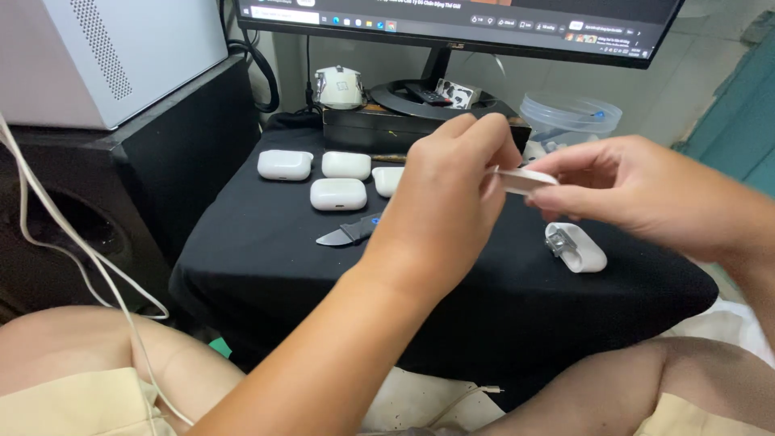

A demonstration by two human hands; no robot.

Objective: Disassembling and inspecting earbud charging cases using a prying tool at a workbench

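Note:
My left hand (444, 194) and my right hand (638, 194) meet above a black cloth-covered table (266, 258). Both pinch a small flat white piece (525, 179) between their fingertips. Below my right hand an opened white earbud case part (575, 247) with a metal hinge lies on the cloth. Several closed white earbud cases lie at the back left: one (284, 164), another (346, 165), a third (338, 194). A fourth case (387, 179) is partly hidden by my left hand. A dark-handled knife (349, 233) lies partly hidden under my left wrist.
A monitor (484, 24) stands behind on a round base, with a small white device (340, 87) on a dark box (379, 129). A clear plastic tub (569, 117) sits at the back right. A white computer case (105, 56) rests on a black speaker (97, 210); a white cable (73, 242) hangs down.

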